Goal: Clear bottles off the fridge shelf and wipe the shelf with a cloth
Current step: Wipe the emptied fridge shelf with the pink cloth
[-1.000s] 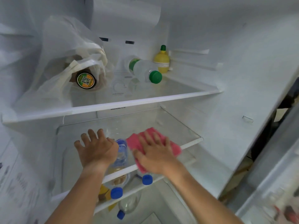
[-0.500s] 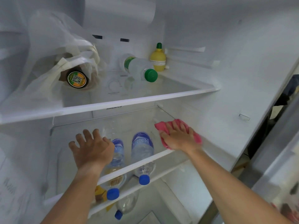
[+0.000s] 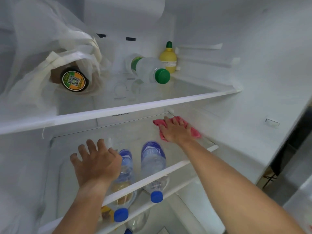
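While the right hand point(image 3: 175, 130) is pressing the pink cloth point(image 3: 194, 132) flat at right of centre on the glass shelf point(image 3: 81, 142), fingers spread, the left hand point(image 3: 96, 162) is resting open, fingers splayed. Cloth looks soft and limp; palm pressure should be suiting it.

Pink cloth point(image 3: 194, 132); green-capped bottle point(image 3: 150, 69)

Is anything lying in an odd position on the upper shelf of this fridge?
Yes. The clear plastic bottle with a green cap lies on its side, while the yellow lemon-shaped bottle behind it stands upright.
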